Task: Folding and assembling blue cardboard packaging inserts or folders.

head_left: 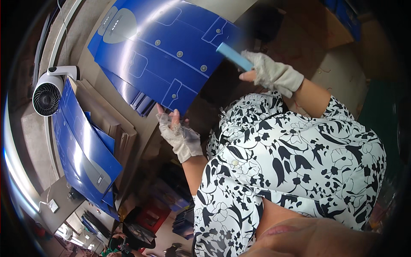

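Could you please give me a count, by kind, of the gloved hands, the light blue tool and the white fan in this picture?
Gloved hands: 2, left hand and right hand
Light blue flat tool: 1
White fan: 1
Total: 4

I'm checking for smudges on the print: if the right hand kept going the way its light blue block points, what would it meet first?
Most likely the glossy blue printed sheet: the right hand aims its light blue block at the sheet's right edge. Depth is unclear.
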{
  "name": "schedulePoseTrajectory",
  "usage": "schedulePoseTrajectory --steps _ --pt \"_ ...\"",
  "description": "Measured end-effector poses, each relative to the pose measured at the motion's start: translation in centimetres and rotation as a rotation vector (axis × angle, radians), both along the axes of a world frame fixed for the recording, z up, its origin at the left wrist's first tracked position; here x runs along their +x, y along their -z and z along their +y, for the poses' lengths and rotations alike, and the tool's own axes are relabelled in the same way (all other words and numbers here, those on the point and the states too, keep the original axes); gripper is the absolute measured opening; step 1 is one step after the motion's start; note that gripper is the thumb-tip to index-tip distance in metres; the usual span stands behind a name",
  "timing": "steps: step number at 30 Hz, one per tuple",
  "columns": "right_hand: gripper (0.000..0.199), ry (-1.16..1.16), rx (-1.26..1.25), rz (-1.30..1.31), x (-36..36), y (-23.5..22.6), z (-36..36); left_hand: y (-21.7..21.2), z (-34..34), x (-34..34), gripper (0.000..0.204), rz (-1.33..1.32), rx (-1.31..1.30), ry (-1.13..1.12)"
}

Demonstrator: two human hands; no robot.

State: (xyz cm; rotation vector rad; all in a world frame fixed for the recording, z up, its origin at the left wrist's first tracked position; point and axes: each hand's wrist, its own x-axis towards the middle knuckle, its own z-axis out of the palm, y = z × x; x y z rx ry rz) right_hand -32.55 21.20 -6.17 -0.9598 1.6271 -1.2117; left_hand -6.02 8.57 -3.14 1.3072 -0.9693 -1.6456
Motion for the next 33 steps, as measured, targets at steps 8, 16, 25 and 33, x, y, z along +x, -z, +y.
schedulePoseTrajectory --steps 8,16,25,33 --pt "0.042 -0.340 0.231 0.135 5.7 -3.0 -1.1 1.1 2.1 -1.2 0.078 0.141 -0.046 0.043" --pt "0.046 -0.369 0.243 0.156 7.0 -3.4 -2.0 2.6 2.1 -1.8 0.077 -0.039 -0.154 0.086" --pt "0.043 -0.463 0.221 0.335 5.8 -2.6 -2.2 3.4 2.6 -1.5 0.068 -0.081 -0.273 0.130" --pt "0.041 -0.043 0.057 -0.715 0.3 2.3 3.6 -5.9 -6.9 -2.2 0.044 -0.393 -0.856 -0.061"
